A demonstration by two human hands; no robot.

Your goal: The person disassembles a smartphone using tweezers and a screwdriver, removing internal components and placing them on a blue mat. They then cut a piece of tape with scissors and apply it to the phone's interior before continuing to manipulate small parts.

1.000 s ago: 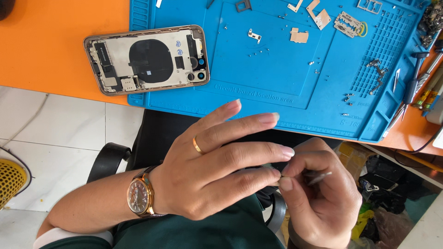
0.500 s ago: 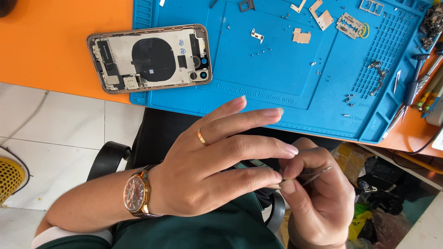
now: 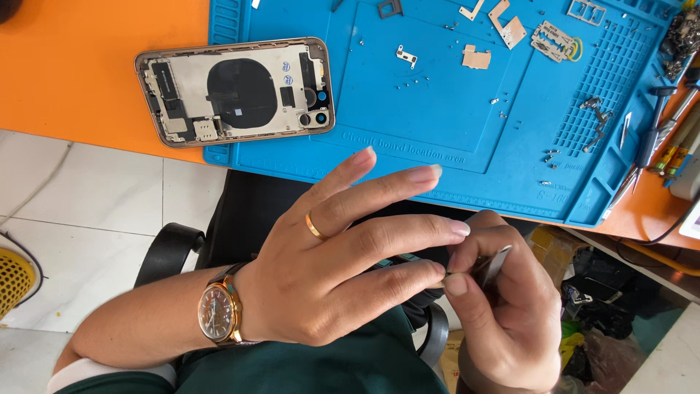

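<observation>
My left hand (image 3: 343,270), with a gold ring and a wristwatch, is spread above my lap, its fingertips touching something small at my right hand. My right hand (image 3: 503,314) pinches a thin metal tool, like tweezers (image 3: 490,268), between thumb and fingers. What sits at the tool's tip is hidden by the fingers. An opened phone housing (image 3: 237,90) with bare inner parts lies partly on the orange desk (image 3: 73,66), partly on the blue work mat (image 3: 437,109).
Small metal brackets (image 3: 477,57) and several tiny screws lie scattered on the mat. Screwdrivers and tools (image 3: 656,131) rest at the mat's right edge. A black chair arm (image 3: 168,252) and white floor tiles lie below the desk; bags sit under it at right.
The view has shifted slightly, so the phone and mat sit a little higher in frame. Both hands stay together over my lap with small finger movements.
</observation>
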